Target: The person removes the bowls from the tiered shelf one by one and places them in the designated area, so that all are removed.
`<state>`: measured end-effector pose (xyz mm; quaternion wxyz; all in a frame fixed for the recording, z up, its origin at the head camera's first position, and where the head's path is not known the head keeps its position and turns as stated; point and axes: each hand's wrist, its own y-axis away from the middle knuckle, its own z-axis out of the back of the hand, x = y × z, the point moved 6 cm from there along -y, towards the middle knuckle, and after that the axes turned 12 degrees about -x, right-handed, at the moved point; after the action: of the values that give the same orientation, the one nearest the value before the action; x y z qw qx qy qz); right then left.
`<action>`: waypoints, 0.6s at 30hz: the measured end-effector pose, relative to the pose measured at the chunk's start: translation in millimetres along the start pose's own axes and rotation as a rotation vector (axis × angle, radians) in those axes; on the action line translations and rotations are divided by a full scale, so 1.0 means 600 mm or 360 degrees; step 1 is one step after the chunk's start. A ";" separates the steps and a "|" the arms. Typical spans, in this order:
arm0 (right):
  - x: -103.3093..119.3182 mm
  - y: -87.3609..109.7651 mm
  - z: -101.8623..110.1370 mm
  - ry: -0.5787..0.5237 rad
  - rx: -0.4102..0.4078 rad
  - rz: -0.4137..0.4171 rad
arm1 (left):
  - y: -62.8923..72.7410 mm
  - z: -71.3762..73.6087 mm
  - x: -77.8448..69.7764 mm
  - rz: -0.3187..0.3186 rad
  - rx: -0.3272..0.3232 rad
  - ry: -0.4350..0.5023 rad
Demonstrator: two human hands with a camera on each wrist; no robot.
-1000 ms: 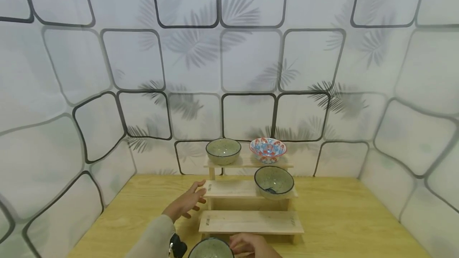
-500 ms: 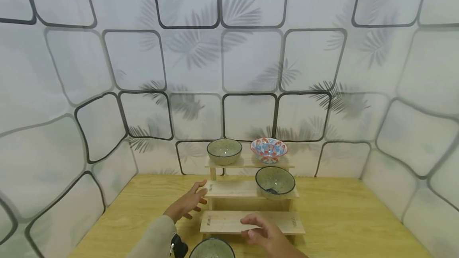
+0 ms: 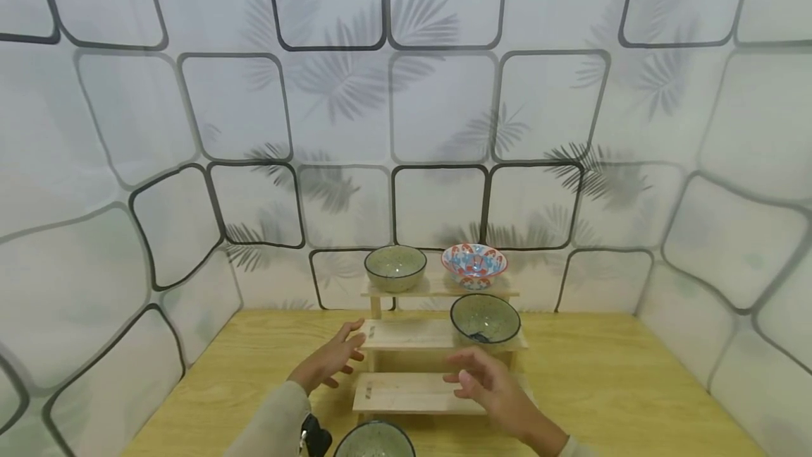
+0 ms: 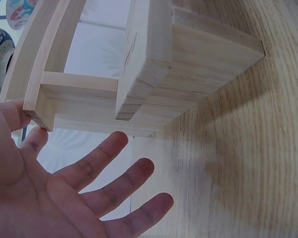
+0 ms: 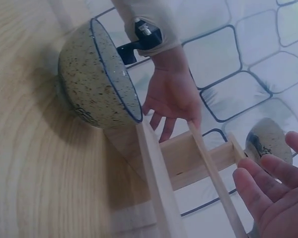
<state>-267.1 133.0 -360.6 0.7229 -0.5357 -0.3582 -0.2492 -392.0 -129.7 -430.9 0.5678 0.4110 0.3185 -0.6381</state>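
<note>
My left hand (image 3: 330, 358), fingers spread, stays at the left end of a three-step wooden stand (image 3: 406, 333). In the left wrist view its thumb and index fingertip touch a board end (image 4: 37, 106). Over the lowest step hovers my right hand (image 3: 491, 386), fingers loosely bent, holding nothing. Just beyond it, a greenish speckled bowl (image 3: 485, 312) with a dark rim sits on the right of the middle step. Another speckled bowl (image 3: 374, 441) stands on the table before the stand, cut off by the frame's bottom edge; the right wrist view shows its speckled side (image 5: 84, 74).
On the top step are a speckled bowl (image 3: 395, 270) at left and a red-and-blue patterned bowl (image 3: 474, 266) at right. The stand rests on a yellowish wood-grain table (image 3: 590, 379). Patterned white walls (image 3: 444, 104) enclose the back and sides.
My right hand has left the front bowl's rim and moved up and right, over the lowest step towards the middle-step bowl. The left hand and all the bowls have stayed put.
</note>
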 end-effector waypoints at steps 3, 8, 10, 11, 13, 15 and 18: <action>0.002 -0.006 0.010 -0.0024 -0.0013 -0.0009 | -0.002 0.001 -0.001 -0.0006 0.0001 0.0000; 0.015 -0.015 0.031 -0.0024 -0.0075 0.0021 | 0.000 0.001 -0.004 -0.0003 -0.0003 0.0004; 0.022 -0.019 0.040 0.0002 -0.0099 0.0056 | 0.002 0.000 -0.005 0.0002 -0.0003 0.0007; 0.026 -0.021 0.044 0.0018 -0.0106 0.0071 | 0.003 0.000 -0.005 0.0008 -0.0005 0.0008; 0.031 -0.025 0.052 0.0037 -0.0128 0.0087 | 0.003 -0.001 -0.003 0.0015 -0.0008 0.0004; 0.036 -0.027 0.060 0.0043 -0.0153 0.0098 | 0.003 -0.001 -0.003 0.0017 -0.0011 0.0000; 0.042 -0.029 0.071 0.0046 -0.0198 0.0094 | 0.002 -0.001 -0.001 0.0022 -0.0015 -0.0007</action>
<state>-275.1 169.0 -323.2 0.7003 -0.5864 -0.3157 -0.2572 -390.7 -128.9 -430.8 0.5749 0.4091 0.3172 -0.6336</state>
